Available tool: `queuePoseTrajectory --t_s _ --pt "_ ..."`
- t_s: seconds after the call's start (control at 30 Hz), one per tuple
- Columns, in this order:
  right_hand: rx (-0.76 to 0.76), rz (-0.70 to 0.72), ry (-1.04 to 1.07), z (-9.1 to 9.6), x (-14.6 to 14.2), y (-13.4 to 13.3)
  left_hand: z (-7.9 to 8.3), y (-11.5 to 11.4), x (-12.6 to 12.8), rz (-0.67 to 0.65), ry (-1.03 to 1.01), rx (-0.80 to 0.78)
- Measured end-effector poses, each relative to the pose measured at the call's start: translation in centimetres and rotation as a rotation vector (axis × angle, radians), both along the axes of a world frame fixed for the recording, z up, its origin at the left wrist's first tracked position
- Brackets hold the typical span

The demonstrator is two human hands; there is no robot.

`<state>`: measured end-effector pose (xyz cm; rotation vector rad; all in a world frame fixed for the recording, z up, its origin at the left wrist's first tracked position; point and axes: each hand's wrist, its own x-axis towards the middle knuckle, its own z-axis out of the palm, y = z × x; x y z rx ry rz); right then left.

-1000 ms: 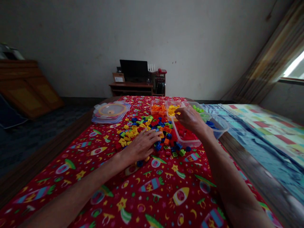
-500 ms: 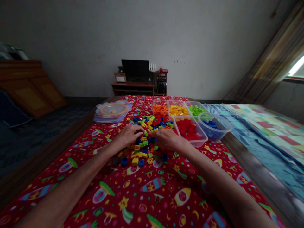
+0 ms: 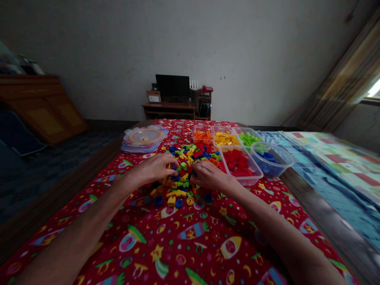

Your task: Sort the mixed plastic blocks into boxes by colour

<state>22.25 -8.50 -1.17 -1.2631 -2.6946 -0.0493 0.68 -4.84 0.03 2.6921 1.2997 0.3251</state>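
Where blocks (image 3: 181, 193) lie left of the red-filled box (image 3: 249, 181), our forearms (image 3: 99, 209) angle inward: left hand (image 3: 158, 168) curled half-open, holding nothing we can see; right hand (image 3: 207, 175) bent down, grip hidden.

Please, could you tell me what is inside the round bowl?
Inside the bowl, blue blocks can be seen, and no other colour shows. What lies beneath the upper blocks is covered, and the cloudy wall shows only dim blue there.

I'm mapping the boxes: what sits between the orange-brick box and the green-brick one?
In the head view, a clear box of yellow bricks sits between them.
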Motion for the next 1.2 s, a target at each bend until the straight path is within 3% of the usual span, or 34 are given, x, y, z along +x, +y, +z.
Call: queuePoseTrajectory --t_s 0.1,0.23,0.43,0.6,0.77,0.97,1.2 --pt "-0.029 0.079 0.016 -0.9 -0.5 -0.1 -0.4 -0.7 0.7 0.021 0.126 -0.062" --pt "-0.032 0.063 0.029 -1.2 -0.3 -0.1 -0.6 -1.2 1.6 0.06 0.141 -0.062" --pt "-0.028 -0.009 0.028 -1.5 -0.4 -0.1 -0.2 -0.4 1.1 0.068 -0.093 -0.156" --pt "-0.001 0.022 0.066 -2.3 -0.7 0.2 -0.2 -0.1 0.9 0.084 -0.156 -0.181" --pt "-0.028 0.013 0.182 -1.1 0.0 0.7 -0.5 0.3 0.7 0.122 -0.294 -0.163" --pt "-0.082 -0.055 0.409 0.3 0.5 1.4 -1.6 1.3 0.6 0.104 -0.551 -0.393" --pt "-0.102 -0.04 0.426 -0.2 0.1 1.4 -1.8 1.0 1.1 0.106 -0.654 -0.494"
